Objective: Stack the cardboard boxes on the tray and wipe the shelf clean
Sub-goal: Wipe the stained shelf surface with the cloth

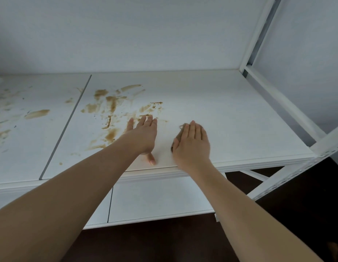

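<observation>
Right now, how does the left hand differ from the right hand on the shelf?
The left hand lies bare on the shelf, its fingertips at the brown stains; the right hand presses flat on a brownish cloth over the clean part. The left hand's thumb is spread wide toward the shelf's front edge; the right hand's is tucked closer. Both are open, palm down.

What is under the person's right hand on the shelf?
A brownish wiping pad or cloth pokes out beside the right hand, which presses flat on it on the white shelf. Most of it is covered, so its shape and size are hidden.
</observation>
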Motion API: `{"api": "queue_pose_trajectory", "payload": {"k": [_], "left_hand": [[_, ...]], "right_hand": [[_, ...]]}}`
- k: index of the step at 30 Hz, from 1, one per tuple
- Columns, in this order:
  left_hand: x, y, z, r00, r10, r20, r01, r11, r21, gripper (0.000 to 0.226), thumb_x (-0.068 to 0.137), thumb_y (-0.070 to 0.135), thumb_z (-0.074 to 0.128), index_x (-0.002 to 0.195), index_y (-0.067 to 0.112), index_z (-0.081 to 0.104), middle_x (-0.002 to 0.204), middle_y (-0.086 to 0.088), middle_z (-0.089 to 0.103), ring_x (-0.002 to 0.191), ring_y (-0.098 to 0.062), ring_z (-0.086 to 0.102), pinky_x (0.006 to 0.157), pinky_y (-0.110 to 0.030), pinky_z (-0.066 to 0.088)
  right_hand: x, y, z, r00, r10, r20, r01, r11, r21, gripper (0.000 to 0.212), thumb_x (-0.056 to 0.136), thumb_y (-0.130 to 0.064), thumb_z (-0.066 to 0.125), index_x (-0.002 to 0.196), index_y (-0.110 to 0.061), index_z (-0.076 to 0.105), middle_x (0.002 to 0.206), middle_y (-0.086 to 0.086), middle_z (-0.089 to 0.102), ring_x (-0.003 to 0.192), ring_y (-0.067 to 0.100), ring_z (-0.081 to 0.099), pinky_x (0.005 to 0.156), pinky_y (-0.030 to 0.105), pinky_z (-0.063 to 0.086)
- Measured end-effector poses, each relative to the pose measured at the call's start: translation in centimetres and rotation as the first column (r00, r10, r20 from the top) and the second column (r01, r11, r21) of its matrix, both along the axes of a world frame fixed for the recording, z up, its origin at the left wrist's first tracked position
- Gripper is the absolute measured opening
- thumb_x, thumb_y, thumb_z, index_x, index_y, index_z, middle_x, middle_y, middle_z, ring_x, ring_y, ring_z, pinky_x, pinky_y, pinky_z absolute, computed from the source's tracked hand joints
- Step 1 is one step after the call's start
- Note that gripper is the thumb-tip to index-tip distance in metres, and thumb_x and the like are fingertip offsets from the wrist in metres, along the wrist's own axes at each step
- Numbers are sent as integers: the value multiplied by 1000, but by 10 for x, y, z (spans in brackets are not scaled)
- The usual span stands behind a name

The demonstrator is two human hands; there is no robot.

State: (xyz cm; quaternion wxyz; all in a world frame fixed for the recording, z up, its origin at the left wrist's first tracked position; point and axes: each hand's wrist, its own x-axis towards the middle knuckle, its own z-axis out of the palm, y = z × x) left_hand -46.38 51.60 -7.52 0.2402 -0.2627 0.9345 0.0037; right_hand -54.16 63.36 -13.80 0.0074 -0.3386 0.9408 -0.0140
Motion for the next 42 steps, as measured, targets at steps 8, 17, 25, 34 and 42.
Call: {"api": "queue_pose_trajectory", "payload": {"k": [8, 17, 25, 34, 42], "left_hand": [[-11, 8, 8, 994, -75, 83, 78, 996, -39, 135, 66, 41, 82, 147, 8, -21, 156, -5, -24, 144, -20, -22, 114, -49, -10], [-35, 5, 16, 997, -75, -32, 77, 996, 55, 132, 64, 38, 84, 150, 10, -12, 159, -3, -13, 147, -19, -10, 118, -49, -2], [-49, 5, -1, 969, -121, -216, 149, 982, 117, 132, 66, 39, 83, 150, 12, -15, 158, -1, -20, 145, -16, -18, 118, -47, -8], [-55, -6, -4, 969, -79, -235, 122, 977, 176, 135, 62, 46, 83, 150, 14, -15, 157, -1, -22, 145, -16, -19, 117, -44, -9], [-45, -47, 18, 888, 57, -457, 60, 970, 237, 83, 92, 41, 56, 153, 20, 4, 160, 4, 0, 147, -13, 7, 117, -30, 9]], "right_hand": [[-57, 57, 1, 998, 61, -3, -61, 998, -23, 68, 98, -42, 8, 153, -3, 9, 162, 15, 7, 150, 22, 3, 122, 33, -1], [-47, 18, -8, 977, 204, -61, -210, 970, -121, 84, 82, -45, -9, 154, -11, 19, 162, 6, 14, 149, 18, 10, 122, 34, 6], [-118, 59, -8, 954, -285, -90, 272, 953, -136, 64, 99, -37, 21, 151, 0, 21, 159, 21, 17, 148, 30, 16, 122, 38, 8], [-99, -5, -13, 976, 201, -88, -211, 969, -129, 73, 91, -44, 0, 154, -11, 16, 162, 7, 14, 150, 15, 8, 122, 33, 5], [-158, 29, -8, 982, -180, -50, 174, 978, -114, 65, 101, -41, 16, 153, -3, 14, 161, 13, 13, 149, 22, 11, 122, 34, 6]]}}
